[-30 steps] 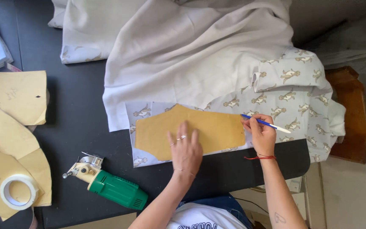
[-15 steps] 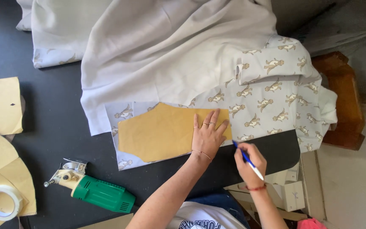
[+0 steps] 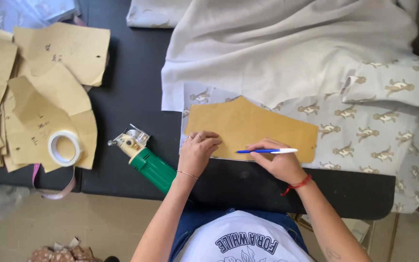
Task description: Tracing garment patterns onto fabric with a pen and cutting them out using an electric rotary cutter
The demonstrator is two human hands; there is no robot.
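Black worktable (image 3: 136, 97), tiled floor below its near edge. Big plain grey cloth (image 3: 287, 53) heaped across the far right; printed fabric (image 3: 364, 131) with small animal figures spreads flat from under it to the table's right end.

Brown card pattern piece (image 3: 250, 127) lies flat on the printed fabric, near the table's near edge, long axis left-right, peaked top edge.

Left hand (image 3: 197, 151): fingers curled, tips pressing down on the pattern's lower-left corner. Holds nothing, just pins it.

Right hand (image 3: 280, 162): fingers closed around a blue-and-white pen (image 3: 266, 151), which lies nearly level along the pattern's lower edge, tip pointing left.

Handling, my read:
- Pattern looks like thin card: light, stiff enough to hold an edge, slides easily on fabric. Needs flat downward pressure close to wherever the pen runs, not a pinch at the edge, which could lift or bend it.
- Fabric under it is soft and limp, wrinkles if dragged. Better smoothed flat, not pulled.
- Pen: light, rigid, gripped mid-barrel.

Around it: green-bodied electric cutter (image 3: 146, 157) just left of the left hand, on the table; blade end faces away. Further left, a stack of more card patterns (image 3: 49, 97) with a tape roll (image 3: 65, 148) sitting on top.
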